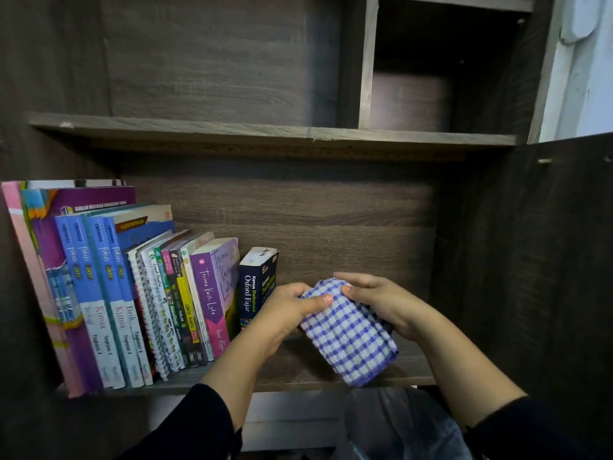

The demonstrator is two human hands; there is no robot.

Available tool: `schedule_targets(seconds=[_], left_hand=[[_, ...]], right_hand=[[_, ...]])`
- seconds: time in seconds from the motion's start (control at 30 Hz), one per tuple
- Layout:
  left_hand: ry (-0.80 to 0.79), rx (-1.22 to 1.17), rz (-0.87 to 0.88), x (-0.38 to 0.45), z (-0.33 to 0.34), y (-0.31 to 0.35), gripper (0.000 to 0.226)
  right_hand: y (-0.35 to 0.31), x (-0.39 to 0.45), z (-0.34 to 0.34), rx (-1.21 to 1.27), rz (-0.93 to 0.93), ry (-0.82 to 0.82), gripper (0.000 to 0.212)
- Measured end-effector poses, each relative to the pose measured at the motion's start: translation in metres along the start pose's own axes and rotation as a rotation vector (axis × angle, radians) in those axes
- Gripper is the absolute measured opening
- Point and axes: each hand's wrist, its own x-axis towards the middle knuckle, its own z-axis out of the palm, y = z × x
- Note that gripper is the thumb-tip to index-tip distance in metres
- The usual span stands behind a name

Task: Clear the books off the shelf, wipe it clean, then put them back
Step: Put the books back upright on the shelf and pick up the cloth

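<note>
Head view, low centre-right of frame: my left hand and right hand both grip a folded blue-and-white checked cloth, thumbs on top, fingers curled around its upper end. It hangs over the bare right half of the wooden shelf; I can't tell whether its lower edge touches the board. Books stand packed along the left half, spines out, from tall textbooks at far left to a dark Oxford Fajar dictionary just beside my left hand. Judgement: books aren't yet cleared, so wiping now reaches only the open stretch. To do it well, keep the cloth folded flat, press it with one palm, and sweep from the back panel toward the front edge, into the right corner. Obstacles: the dictionary leans close and could tip if nudged; the book row blocks the left side. Upper frame holds another shelf board and a dark cubby at upper right. Something pale and crinkled, perhaps a plastic bag, sits below, bottom centre.
</note>
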Motion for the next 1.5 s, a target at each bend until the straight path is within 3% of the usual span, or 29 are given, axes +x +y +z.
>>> schedule_targets(seconds=[0.2, 0.33, 0.53, 0.67, 0.8, 0.9, 0.97, 1.03, 1.13, 1.2, 1.27, 1.33, 1.4, 1.5], left_hand=[[0.064, 0.057, -0.004, 0.008, 0.0, -0.014, 0.016], [0.136, 0.047, -0.005, 0.011, -0.008, -0.021, 0.042], [0.085, -0.004, 0.013, 0.012, -0.012, -0.018, 0.02], [0.011, 0.038, 0.018, 0.008, -0.01, -0.013, 0.016], [-0.005, 0.106, 0.045, 0.001, -0.006, -0.004, 0.017], [0.124, 0.018, 0.127, -0.003, -0.002, 0.004, 0.018], [0.274, -0.059, 0.137, -0.002, -0.001, 0.007, 0.014], [0.383, -0.136, 0.131, -0.002, 0.0, 0.009, 0.014], [0.464, -0.139, 0.148, -0.008, -0.002, 0.013, 0.027], [0.462, -0.131, 0.138, -0.013, -0.007, 0.017, 0.03], [0.414, -0.174, 0.104, -0.018, -0.009, 0.019, 0.028], [0.372, -0.263, 0.073, -0.024, -0.011, 0.025, 0.023], [0.332, -0.373, 0.051, -0.032, -0.011, 0.03, 0.017], [0.308, -0.393, 0.011, -0.043, -0.013, 0.035, 0.015]], right_hand=[[0.01, 0.009, 0.007, -0.066, -0.037, 0.205, 0.01], [0.014, 0.015, 0.014, 0.021, -0.045, 0.159, 0.015], [0.012, 0.018, 0.022, -0.02, -0.08, 0.165, 0.015], [0.009, 0.017, 0.024, 0.003, -0.177, 0.183, 0.008], [0.006, 0.016, 0.026, 0.097, -0.223, 0.179, 0.015], [0.006, 0.013, 0.026, 0.029, -0.128, 0.216, 0.034], [0.011, 0.013, 0.024, 0.01, 0.02, 0.217, 0.059], [0.015, 0.014, 0.023, 0.081, 0.223, 0.115, 0.077], [0.014, 0.009, 0.017, 0.4, 0.475, -0.086, 0.056], [0.011, 0.005, 0.015, 0.5, 0.493, -0.133, 0.044], [0.013, 0.0, 0.019, 0.477, 0.565, -0.163, 0.048], [0.016, -0.004, 0.026, 0.502, 0.627, -0.143, 0.066], [0.018, -0.007, 0.034, 0.566, 0.598, -0.151, 0.073], [0.008, -0.012, 0.043, 0.682, 0.461, -0.034, 0.038]])
